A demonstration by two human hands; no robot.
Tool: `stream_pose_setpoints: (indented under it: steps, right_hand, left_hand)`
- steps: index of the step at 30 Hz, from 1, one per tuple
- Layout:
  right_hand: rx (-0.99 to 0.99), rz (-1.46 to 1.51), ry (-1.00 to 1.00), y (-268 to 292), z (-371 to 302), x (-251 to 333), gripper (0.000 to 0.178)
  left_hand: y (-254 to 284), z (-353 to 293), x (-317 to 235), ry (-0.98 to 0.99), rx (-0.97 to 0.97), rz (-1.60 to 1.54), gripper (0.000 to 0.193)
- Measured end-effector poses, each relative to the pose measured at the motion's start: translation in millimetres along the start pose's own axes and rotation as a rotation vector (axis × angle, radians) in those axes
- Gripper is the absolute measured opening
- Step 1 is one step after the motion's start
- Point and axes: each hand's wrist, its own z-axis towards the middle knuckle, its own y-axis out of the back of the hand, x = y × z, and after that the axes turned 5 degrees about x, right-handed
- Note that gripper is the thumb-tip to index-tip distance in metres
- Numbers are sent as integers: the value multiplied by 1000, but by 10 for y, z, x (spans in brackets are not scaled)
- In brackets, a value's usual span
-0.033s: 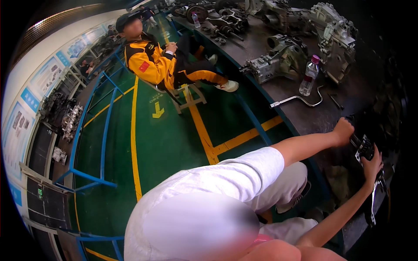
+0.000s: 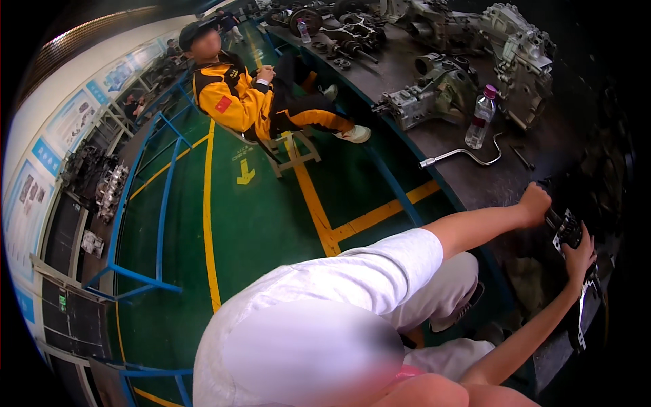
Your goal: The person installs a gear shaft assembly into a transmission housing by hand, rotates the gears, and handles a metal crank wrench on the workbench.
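My left hand [image 2: 535, 205] is a closed fist at the right, over the dark edge of the workbench. Something dark shows just past its knuckles, but what it grips is too dark to name. A little nearer, my right hand [image 2: 578, 256] is wrapped against a dark metal part [image 2: 567, 229] with a lighter, holed edge. The part lies between the two hands, and its far side is lost in shadow. Below the right hand hangs or stands a bright, thin-edged metal piece [image 2: 584, 312].
On the workbench [image 2: 454, 178] lie a bent steel speed-handle wrench [image 2: 468, 157], a small bolt-like rod [image 2: 523, 158], a pink-capped bottle [image 2: 481, 119] and gearbox housings [image 2: 434, 95]. A person in yellow and black [image 2: 237, 95] sits left of the bench. Blue rails [image 2: 163, 203] stand beyond.
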Motion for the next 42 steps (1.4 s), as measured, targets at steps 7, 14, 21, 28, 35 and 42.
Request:
stream_pose_setpoints:
  steps: [7, 14, 21, 28, 35, 42]
  right_hand:
    - [28, -10, -38, 130, -103, 231, 72]
    - [69, 22, -117, 295, -155, 417, 65]
    - [-20, 195, -100, 311, -69, 389, 50]
    - [-138, 115, -244, 411, -180, 636, 42]
    - [-432, 154, -314, 51, -150, 619, 38]
    - [-231, 196, -388, 230, -197, 434, 44]
  left_hand:
    - [109, 118, -26, 12, 264, 101, 19]
    - [33, 70, 25, 11, 121, 83, 17]
    - [-16, 71, -12, 10, 90, 54, 16]
    - [-17, 54, 23, 16, 91, 64, 15]
    - [-15, 54, 18, 31, 85, 69, 16]
    - [1, 58, 5, 16, 87, 68, 14]
